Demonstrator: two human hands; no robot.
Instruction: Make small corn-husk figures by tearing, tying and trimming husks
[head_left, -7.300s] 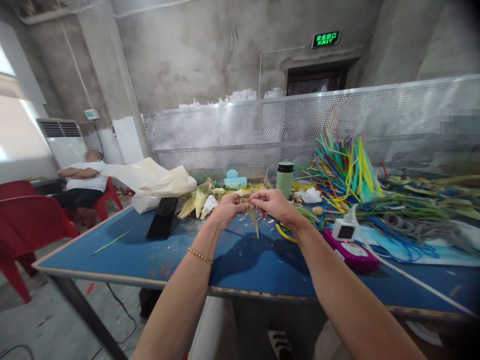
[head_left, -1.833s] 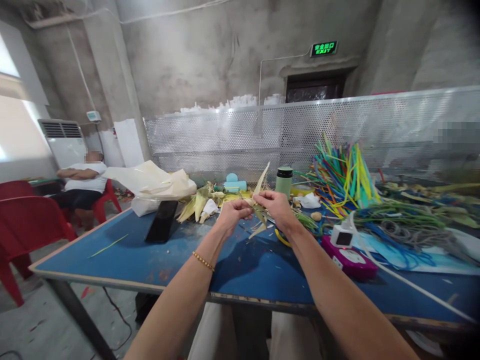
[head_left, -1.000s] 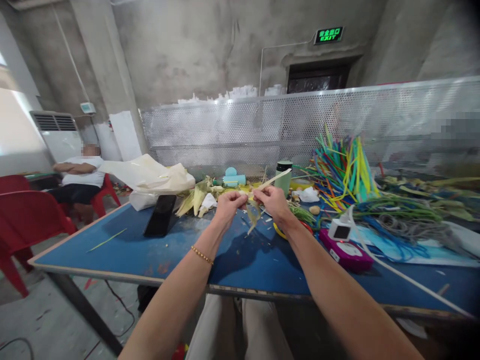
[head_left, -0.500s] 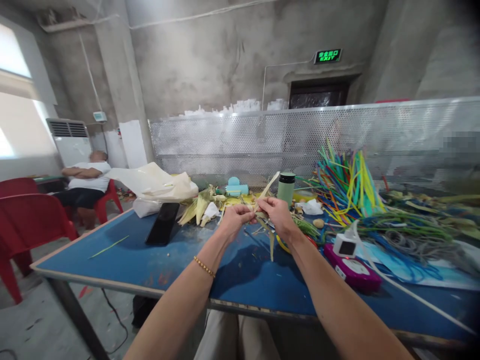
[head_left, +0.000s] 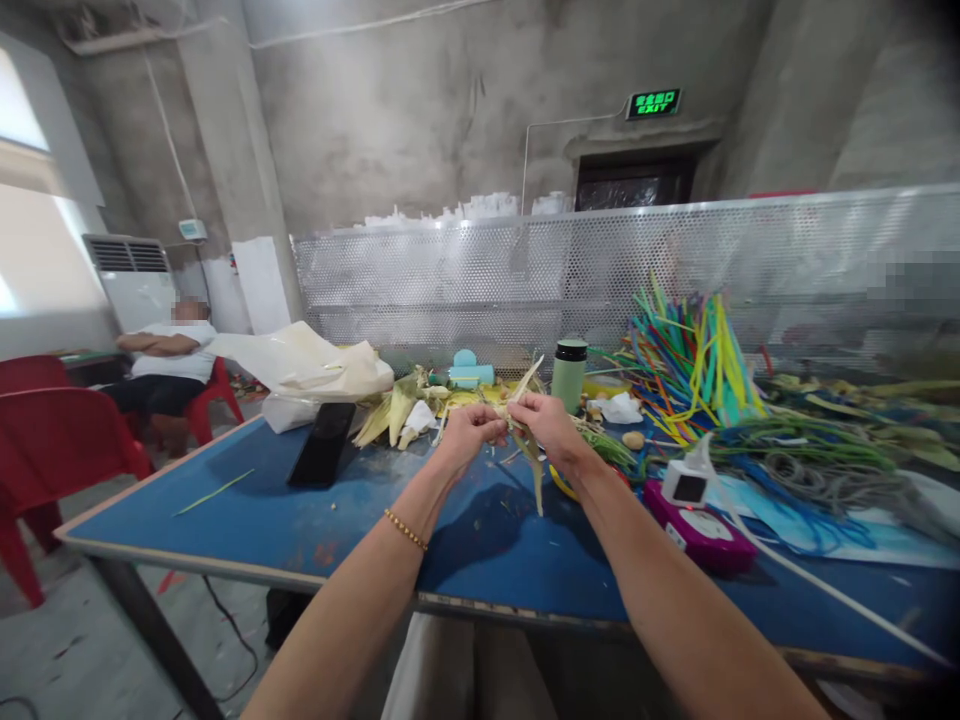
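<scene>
Above the middle of the blue table (head_left: 247, 535), my left hand (head_left: 466, 435) and my right hand (head_left: 546, 422) meet with bent, pinching fingers. Between them is a strip of pale dried corn husk (head_left: 537, 478); one end points up past my right fingers and the other hangs down toward the tabletop. My right hand grips the strip near its middle. My left fingertips pinch at its left side, where the exact hold is too small to make out. A heap of dried husks (head_left: 397, 408) lies just beyond my left hand. Behind my right hand stands a green bottle with a black lid (head_left: 570, 375).
A black phone (head_left: 322, 447) and a pale plastic bag (head_left: 307, 365) lie at left. At right are colourful strips (head_left: 705, 370), green cords (head_left: 810, 450), and a purple box (head_left: 697, 530) with a white charger (head_left: 687, 485). A person (head_left: 169, 350) sits at far left.
The husk strip's upper end has tilted and dropped slightly, and my left fingers have shifted a little on it. The whole view has moved slightly.
</scene>
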